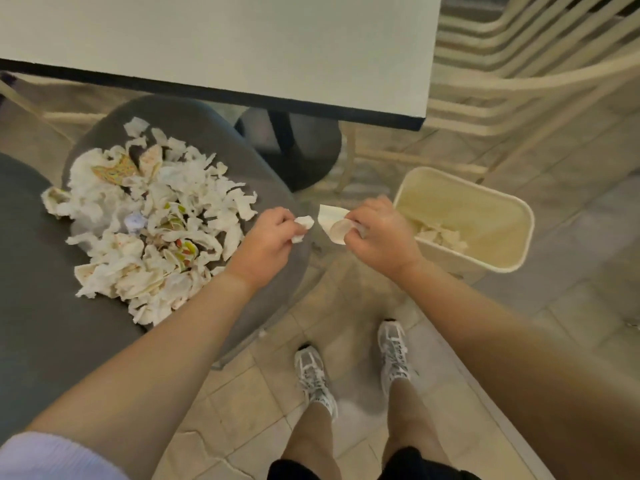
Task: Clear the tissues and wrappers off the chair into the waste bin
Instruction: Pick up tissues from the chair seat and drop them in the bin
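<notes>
Litter [149,230] is lying heaped on the chair [270,188], table [242,46] overhanging it. Left hand [266,244] is pinching a tissue [303,225]; right hand [381,233] is gripping a wrapper [330,220], both between chair and bin [498,216], which is holding scraps [440,235].

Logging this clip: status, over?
Left hand grips tissue scrap; right hand grips wrapper. Pile remains on chair. Waste bin path unobstructed.
</notes>
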The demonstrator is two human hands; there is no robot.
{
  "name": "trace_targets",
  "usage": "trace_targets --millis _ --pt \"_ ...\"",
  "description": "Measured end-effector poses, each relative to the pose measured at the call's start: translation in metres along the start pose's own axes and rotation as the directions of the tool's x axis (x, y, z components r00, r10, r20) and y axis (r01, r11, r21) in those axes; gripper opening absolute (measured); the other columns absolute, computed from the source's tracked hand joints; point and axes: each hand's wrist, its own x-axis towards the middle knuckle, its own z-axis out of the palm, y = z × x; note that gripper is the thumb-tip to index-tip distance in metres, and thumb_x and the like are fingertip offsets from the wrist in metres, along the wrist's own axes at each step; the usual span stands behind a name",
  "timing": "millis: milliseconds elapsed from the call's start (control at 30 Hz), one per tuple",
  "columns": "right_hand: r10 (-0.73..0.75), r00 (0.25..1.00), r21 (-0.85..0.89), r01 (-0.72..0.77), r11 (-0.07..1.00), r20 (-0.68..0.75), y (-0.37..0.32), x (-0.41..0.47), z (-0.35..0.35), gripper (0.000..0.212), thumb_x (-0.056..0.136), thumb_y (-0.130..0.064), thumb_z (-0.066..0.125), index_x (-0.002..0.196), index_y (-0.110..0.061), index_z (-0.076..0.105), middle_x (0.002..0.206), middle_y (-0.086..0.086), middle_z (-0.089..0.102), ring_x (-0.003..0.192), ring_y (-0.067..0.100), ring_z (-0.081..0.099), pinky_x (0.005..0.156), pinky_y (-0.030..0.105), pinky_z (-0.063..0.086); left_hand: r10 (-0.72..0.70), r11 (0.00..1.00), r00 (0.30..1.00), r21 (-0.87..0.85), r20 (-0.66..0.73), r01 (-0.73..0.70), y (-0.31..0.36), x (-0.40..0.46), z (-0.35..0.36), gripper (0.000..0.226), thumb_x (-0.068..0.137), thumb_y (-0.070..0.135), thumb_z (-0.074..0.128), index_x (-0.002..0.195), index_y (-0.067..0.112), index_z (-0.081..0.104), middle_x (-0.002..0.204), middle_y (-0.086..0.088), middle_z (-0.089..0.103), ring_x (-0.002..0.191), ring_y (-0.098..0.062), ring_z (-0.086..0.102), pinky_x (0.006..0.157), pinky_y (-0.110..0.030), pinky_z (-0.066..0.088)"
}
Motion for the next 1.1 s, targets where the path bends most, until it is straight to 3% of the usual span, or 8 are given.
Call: trace_targets --millis 167,267,433,500,633,733,867,1100 --pt "0.241 0.96 0.022 -0.241 0.97 -0.142 0.077 -0.034 -0.043 0.031 0.071 -0.018 0.046 0.075 0.005 0.067 0.071 0.02 0.063 0.073 0.036 0.057 0.064 0.036 0.046 0.089 0.989 0.993 -0.122 0.073 -0.08 0.066 0.066 0.037 0.029 0.078 -0.011 0.055 0.104 0.001 0.06 0.099 -0.017 0.058 0.093 -0.031 0.053 0.085 -0.025 0.037" --pt "0.423 0.882 0.032 -0.426 0.904 -0.207 0.122 -0.054 -0.062 0.03 0.073 -0.012 0.049 0.087 0.007 0.068 0.082 0.024 0.064 0.086 0.037 0.054 0.071 0.03 0.037 0.102 0.973 0.989 -0.219 0.104 -0.077 0.104 0.104 0.064 0.029 0.087 -0.001 0.054 0.115 0.007 0.055 0.111 -0.011 0.056 0.103 -0.022 0.051 0.093 -0.024 0.037" --pt "0.586 0.805 0.016 -0.587 0.809 -0.094 0.181 -0.074 -0.073 0.03 0.087 -0.014 0.054 0.112 0.002 0.06 0.115 0.02 0.061 0.115 0.032 0.045 0.091 0.036 0.038 0.097 0.968 0.974 -0.248 0.202 -0.045 0.142 0.156 0.109 0.033 0.087 -0.005 0.05 0.117 0.008 0.055 0.115 -0.01 0.054 0.107 -0.019 0.047 0.088 -0.01 0.03" --pt "0.585 0.806 0.0 -0.587 0.81 -0.089 0.193 -0.078 -0.076 0.033 0.088 -0.014 0.055 0.119 -0.003 0.059 0.12 0.016 0.06 0.118 0.029 0.045 0.092 0.037 0.04 0.112 0.971 0.956 -0.236 0.27 -0.047 0.147 0.167 0.126 0.036 0.085 -0.007 0.053 0.119 0.006 0.056 0.117 -0.011 0.054 0.108 -0.018 0.047 0.087 -0.005 0.028" --pt "0.568 0.819 0.012 -0.569 0.822 -0.081 0.204 -0.079 -0.081 0.031 0.088 -0.007 0.05 0.118 -0.006 0.06 0.116 0.013 0.06 0.116 0.028 0.044 0.089 0.039 0.042 0.07 0.984 0.932 -0.178 0.356 -0.005 0.142 0.174 0.153 0.04 0.084 -0.002 0.057 0.122 0.008 0.057 0.129 -0.01 0.055 0.122 -0.024 0.046 0.103 -0.02 0.028" --pt "0.512 0.857 0.01 -0.513 0.859 -0.053 0.205 -0.071 -0.079 0.03 0.088 -0.005 0.049 0.115 -0.006 0.062 0.111 0.012 0.061 0.112 0.029 0.046 0.087 0.038 0.042 0.011 0.988 0.946 -0.147 0.323 0.038 0.137 0.167 0.154 0.035 0.088 0.005 0.053 0.122 0.01 0.058 0.128 -0.006 0.055 0.12 -0.02 0.046 0.099 -0.015 0.025" --pt "0.398 0.917 -0.02 -0.398 0.917 -0.02 0.194 -0.053 -0.069 0.026 0.087 -0.006 0.051 0.11 -0.005 0.064 0.103 0.013 0.064 0.102 0.03 0.05 0.088 0.035 0.038 -0.028 0.986 0.965 -0.153 0.26 0.069 0.121 0.144 0.144 0.029 0.087 0.004 0.054 0.115 0.01 0.061 0.114 -0.008 0.058 0.109 -0.024 0.051 0.099 -0.035 0.04" --pt "0.17 0.971 -0.021 -0.168 0.985 0.166 0.129 -0.007 -0.025 0.02 0.085 -0.006 0.053 0.1 0.0 0.065 0.099 0.018 0.063 0.099 0.036 0.051 0.083 0.044 0.046 -0.241 0.964 0.958 -0.075 0.155 0.255 0.07 0.076 0.103 0.031 0.086 0.001 0.049 0.114 0.008 0.061 0.113 -0.011 0.055 0.107 -0.027 0.049 0.095 -0.034 0.039"
